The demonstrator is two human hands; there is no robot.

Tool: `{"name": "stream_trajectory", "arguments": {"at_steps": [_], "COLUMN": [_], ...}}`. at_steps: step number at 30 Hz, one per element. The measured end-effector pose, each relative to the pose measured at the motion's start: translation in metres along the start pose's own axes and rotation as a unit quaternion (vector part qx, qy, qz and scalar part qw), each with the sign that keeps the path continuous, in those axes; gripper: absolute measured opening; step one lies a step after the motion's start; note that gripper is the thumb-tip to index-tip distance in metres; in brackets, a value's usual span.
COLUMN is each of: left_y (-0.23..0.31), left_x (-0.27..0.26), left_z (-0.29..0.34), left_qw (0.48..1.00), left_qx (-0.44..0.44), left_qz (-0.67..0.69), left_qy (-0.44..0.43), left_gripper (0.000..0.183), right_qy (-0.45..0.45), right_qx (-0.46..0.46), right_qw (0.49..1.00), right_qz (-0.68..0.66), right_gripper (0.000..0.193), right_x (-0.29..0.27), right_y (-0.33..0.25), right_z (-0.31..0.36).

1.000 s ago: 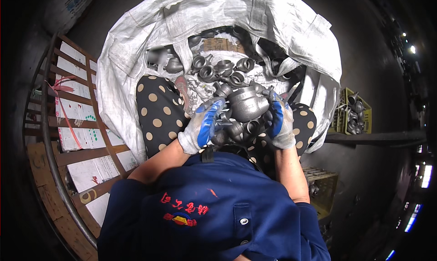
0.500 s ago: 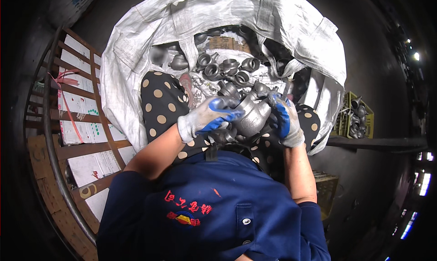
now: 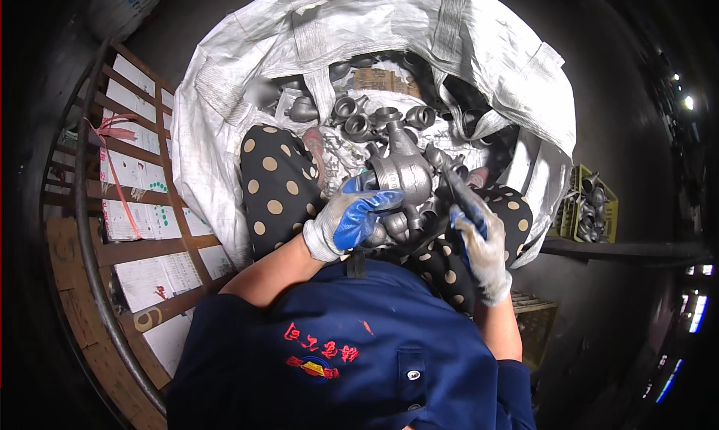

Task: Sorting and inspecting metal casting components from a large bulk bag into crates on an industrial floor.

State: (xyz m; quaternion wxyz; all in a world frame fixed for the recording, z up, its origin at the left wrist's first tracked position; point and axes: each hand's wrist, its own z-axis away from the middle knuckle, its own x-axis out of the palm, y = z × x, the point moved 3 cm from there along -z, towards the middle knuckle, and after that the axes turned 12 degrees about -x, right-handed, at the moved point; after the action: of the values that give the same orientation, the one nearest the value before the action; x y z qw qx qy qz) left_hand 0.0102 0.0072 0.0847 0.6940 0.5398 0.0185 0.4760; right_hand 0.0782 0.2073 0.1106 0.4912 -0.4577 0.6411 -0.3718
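Note:
My left hand, in a white glove with a blue palm, is closed on a grey metal pipe fitting. The fitting has a round body, a threaded collar at its left and a narrow neck pointing away from me. To its right, my gloved right hand is closed around a long dark tool, whose kind is blurred; the tool's far end is close beside the fitting, and I cannot tell if they touch. More grey fittings lie just below, between my legs.
A large white woven sack surrounds my legs, with several loose fittings and a brown cardboard piece inside. At the left stands a rusty metal rack with white panels. A yellow crate of metal parts stands at the right.
The fitting has turned, its neck now pointing away from me. My right hand has drawn back toward me from the fitting, and the dark tool in it now shows clearly.

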Motion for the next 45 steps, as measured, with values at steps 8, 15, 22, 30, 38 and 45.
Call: {"name": "stream_trajectory", "arguments": {"at_steps": [8,15,22,30,38,45], "left_y": [-0.025,-0.028,-0.03,-0.041,-0.032,-0.044], "left_x": [-0.016,-0.009,-0.014,-0.019,-0.008,-0.022], "left_z": [-0.005,-0.005,-0.007,-0.011,-0.012,-0.015], "left_qw": [0.962,0.964,0.937,0.985,0.98,0.915], "left_qx": [0.142,0.2,0.181,0.164,0.12,0.09], "left_qz": [-0.197,-0.107,-0.24,0.038,0.124,0.342], "left_qy": [0.127,0.135,0.179,0.024,0.097,-0.196], "left_gripper": [0.042,0.03,0.029,0.032,0.026,0.036], "right_qy": [-0.009,-0.012,-0.038,-0.057,-0.054,-0.056], "right_qx": [-0.017,-0.056,-0.083,-0.054,-0.054,-0.012], "right_qw": [0.996,0.99,0.979,0.989,0.99,0.997], "right_qz": [0.085,0.128,0.18,0.129,0.118,0.049], "right_gripper": [0.03,0.031,0.037,0.036,0.031,0.032], "right_x": [0.018,0.026,0.031,0.026,0.023,0.018], "right_y": [-0.019,-0.018,-0.023,-0.02,-0.016,0.001], "right_z": [0.01,0.006,0.004,0.005,0.005,0.014]}}
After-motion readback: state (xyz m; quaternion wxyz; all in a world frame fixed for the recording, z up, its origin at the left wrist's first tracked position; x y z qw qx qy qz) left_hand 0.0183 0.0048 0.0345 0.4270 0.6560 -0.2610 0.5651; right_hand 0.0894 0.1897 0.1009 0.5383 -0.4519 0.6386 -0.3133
